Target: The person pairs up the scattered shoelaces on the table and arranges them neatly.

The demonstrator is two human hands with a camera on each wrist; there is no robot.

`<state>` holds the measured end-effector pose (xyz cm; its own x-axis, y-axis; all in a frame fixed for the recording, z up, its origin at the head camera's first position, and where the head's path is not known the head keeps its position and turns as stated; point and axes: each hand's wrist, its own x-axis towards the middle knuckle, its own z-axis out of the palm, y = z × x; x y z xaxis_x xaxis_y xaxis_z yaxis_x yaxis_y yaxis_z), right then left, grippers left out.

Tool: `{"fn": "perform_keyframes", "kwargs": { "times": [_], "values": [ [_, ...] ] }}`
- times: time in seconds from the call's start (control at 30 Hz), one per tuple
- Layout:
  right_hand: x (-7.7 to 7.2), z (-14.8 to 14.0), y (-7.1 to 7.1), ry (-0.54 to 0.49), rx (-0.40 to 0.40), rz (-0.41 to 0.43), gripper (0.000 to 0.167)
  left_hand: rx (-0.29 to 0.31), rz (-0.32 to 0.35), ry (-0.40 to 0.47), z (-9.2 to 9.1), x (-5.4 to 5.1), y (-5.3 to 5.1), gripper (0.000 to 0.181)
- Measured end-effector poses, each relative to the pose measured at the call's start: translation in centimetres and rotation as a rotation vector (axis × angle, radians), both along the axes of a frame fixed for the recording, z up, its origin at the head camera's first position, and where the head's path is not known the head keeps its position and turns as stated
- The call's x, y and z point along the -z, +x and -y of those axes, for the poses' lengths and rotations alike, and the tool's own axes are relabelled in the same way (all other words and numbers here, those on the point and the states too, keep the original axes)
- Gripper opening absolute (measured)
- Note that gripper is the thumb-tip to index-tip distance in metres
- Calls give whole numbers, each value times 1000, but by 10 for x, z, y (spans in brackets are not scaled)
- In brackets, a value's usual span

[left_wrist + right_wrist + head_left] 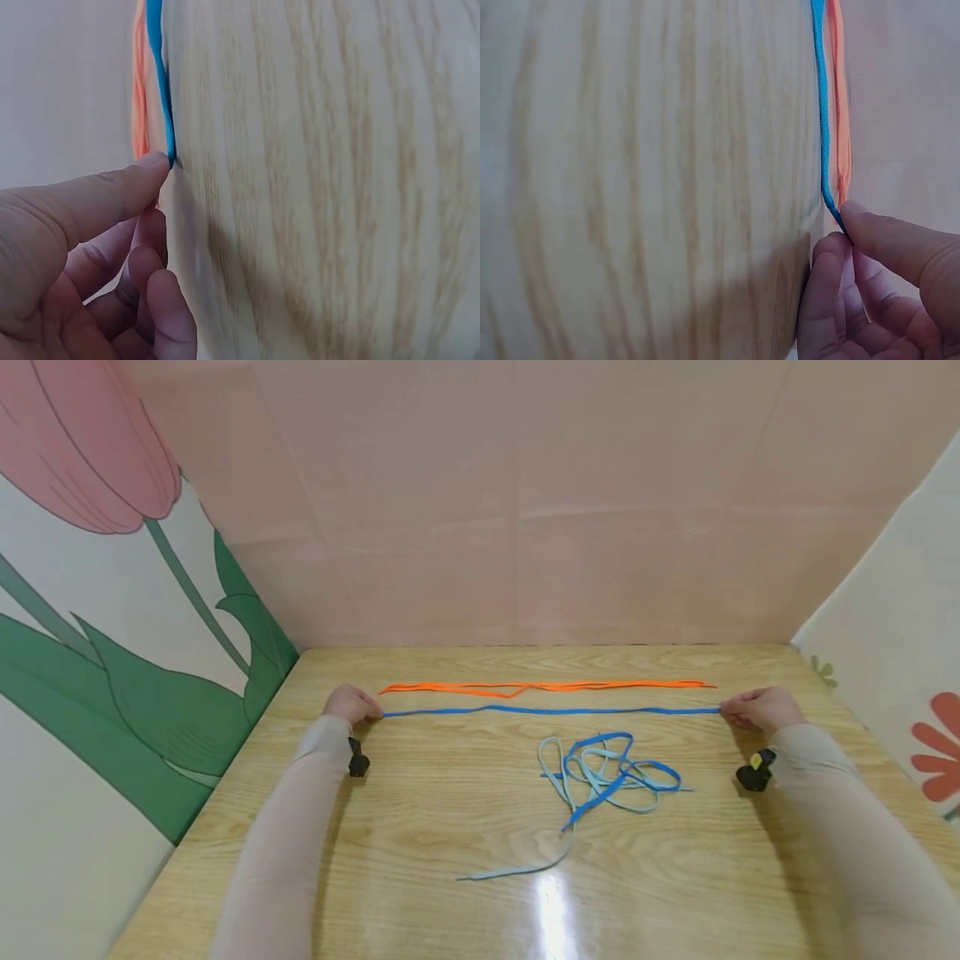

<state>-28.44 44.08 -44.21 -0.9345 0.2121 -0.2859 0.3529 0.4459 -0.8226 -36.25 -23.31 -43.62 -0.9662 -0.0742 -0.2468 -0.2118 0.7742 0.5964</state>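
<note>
A blue shoelace (555, 712) runs nearly straight from side to side across the wooden table. Its left end is pinched between thumb and finger of my left hand (351, 703); in the left wrist view the lace (163, 97) leaves the thumb tip. At the other end my right hand (765, 707) pinches the tip, and the right wrist view shows the lace (824, 127) bending into the fingers. Just beyond it, roughly parallel, lies a bundle of orange shoelace (585, 685). Nearer to me, a second blue lace (600, 800) lies tangled with a pale blue-green lace (551, 865).
The wooden table (420, 810) meets a pinkish sheet (517, 568) at its back edge. A wall panel with a tulip picture (82, 443) borders the left side; one with a red flower (941, 743) borders the right. A small black device sits at each wrist.
</note>
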Motion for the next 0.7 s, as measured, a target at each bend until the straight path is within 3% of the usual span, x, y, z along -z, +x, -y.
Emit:
{"fn": "perform_keyframes", "kwargs": {
  "times": [0.4,0.7],
  "values": [
    [-2,0,-2,99,-12,48,13,9,30,-53,-3,-1,1,21],
    [-4,1,0,151,-26,37,16,13,31,-81,-4,-6,4,25]
  ]
}}
